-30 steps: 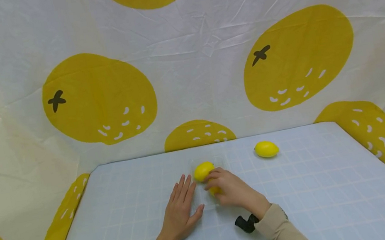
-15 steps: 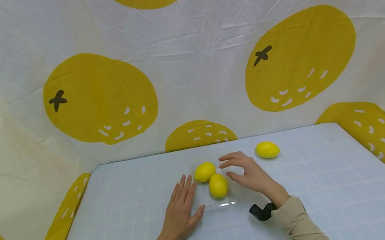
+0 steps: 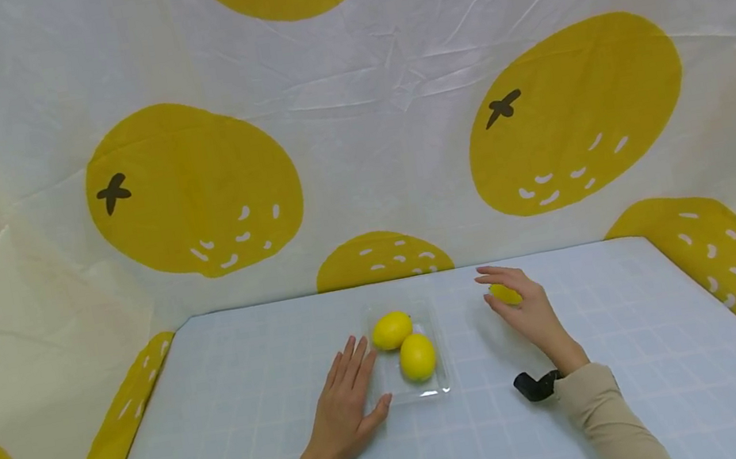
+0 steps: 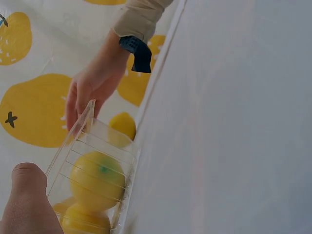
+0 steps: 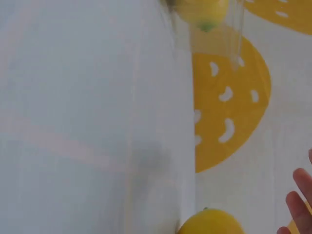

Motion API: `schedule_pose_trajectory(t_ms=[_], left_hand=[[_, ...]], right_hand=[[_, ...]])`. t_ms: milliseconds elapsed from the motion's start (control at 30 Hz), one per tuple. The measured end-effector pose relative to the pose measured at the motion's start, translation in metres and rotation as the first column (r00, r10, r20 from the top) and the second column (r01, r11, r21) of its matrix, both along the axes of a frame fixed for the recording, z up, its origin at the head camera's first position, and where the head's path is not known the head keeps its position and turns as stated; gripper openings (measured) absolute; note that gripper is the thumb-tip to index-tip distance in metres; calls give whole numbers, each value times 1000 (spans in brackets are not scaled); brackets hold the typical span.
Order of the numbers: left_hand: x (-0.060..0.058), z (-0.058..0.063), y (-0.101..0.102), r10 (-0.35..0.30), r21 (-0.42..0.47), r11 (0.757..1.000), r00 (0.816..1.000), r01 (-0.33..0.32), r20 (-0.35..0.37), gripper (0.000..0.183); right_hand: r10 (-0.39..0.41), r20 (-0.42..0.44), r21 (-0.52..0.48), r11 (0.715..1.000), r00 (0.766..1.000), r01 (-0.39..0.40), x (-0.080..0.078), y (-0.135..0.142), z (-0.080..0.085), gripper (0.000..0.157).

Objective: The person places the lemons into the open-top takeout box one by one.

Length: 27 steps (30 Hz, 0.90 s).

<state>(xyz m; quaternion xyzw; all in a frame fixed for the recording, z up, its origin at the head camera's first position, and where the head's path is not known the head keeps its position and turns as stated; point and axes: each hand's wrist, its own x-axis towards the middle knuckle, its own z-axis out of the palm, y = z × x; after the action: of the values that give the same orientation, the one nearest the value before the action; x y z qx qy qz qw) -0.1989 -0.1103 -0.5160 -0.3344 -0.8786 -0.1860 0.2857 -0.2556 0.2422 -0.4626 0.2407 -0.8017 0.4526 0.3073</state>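
Note:
A clear plastic tray (image 3: 438, 339) stands on the table with two lemons inside: one lemon (image 3: 391, 331) lies farther back, another lemon (image 3: 418, 359) in front of it. My left hand (image 3: 343, 411), fingers straight, rests along the tray's left side. Its thumb (image 4: 29, 195) shows beside the ribbed tray wall in the left wrist view. Over at the back right, my right hand (image 3: 535, 317) hovers around a third lemon (image 3: 505, 294), which it partly hides. In the right wrist view the fingers (image 5: 298, 207) are apart from that lemon (image 5: 212, 222).
A pale checked cloth covers the table (image 3: 259, 407). Behind it and at both sides hangs a white curtain (image 3: 389, 178) printed with big yellow fruits. Black wrist cameras sit on both wrists, below beige sleeves (image 3: 602, 409).
My right hand has let go of the front lemon in the tray and moved right to the third lemon. The left hand has stayed in place.

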Motion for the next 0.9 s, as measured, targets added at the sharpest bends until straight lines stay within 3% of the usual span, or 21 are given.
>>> schedule_pose_trajectory(t_ms=[200,400,667,900], left_hand=[[-1,-1,0,-19,15,1000,999,20,-38,67],[-2,-1,1,-20,14,1000,998,21,-60,66],[-1,1,0,-16,12,1000,998,17,-54,66],[-1,1,0,-16,6,1000,999,17,-45,66]], right_hand=[[-100,92,27,995,991,98,-8,25,-13,36],[-123,172,75,991,977,112,-14,41,-25,43],[-116,163,136,986,980,94,-18,49,-43,40],[-144,129,117,985,981,129,-16,45,-49,35]])
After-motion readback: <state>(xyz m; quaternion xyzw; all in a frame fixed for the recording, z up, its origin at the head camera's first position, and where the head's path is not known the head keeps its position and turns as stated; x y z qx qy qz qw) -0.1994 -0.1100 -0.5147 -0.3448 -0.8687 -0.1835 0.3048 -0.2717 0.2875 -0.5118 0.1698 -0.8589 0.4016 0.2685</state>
